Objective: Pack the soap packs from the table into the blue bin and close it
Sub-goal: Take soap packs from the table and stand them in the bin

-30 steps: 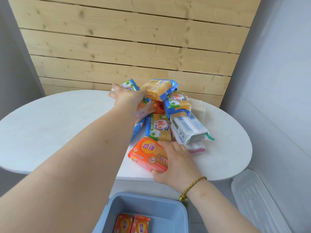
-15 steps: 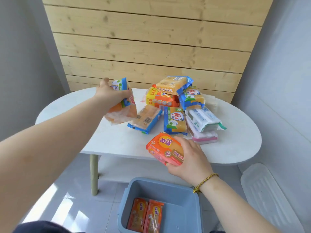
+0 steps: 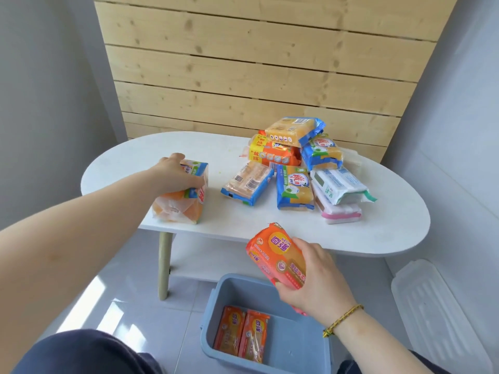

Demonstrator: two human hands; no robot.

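My right hand (image 3: 316, 282) grips an orange soap pack (image 3: 275, 252) in the air just above the far rim of the blue bin (image 3: 213, 295), which stands on the floor in front of the table. Two orange soap packs (image 3: 243, 333) lie side by side inside the bin. My left hand (image 3: 175, 176) holds a clear-and-blue pack of orange soap (image 3: 181, 203) at the table's left front edge. A pile of several soap packs (image 3: 297, 168) sits on the right half of the white oval table (image 3: 391, 228).
The bin's translucent white lid (image 3: 432, 314) leans on the floor against the right wall. A wooden slat panel (image 3: 256, 63) backs the table. One table leg (image 3: 164, 265) stands left of the bin, with a lower shelf behind it.
My right hand has carried the orange pack off the table edge down toward the bin. My left hand has pulled its pack from the pile to the table's left front.
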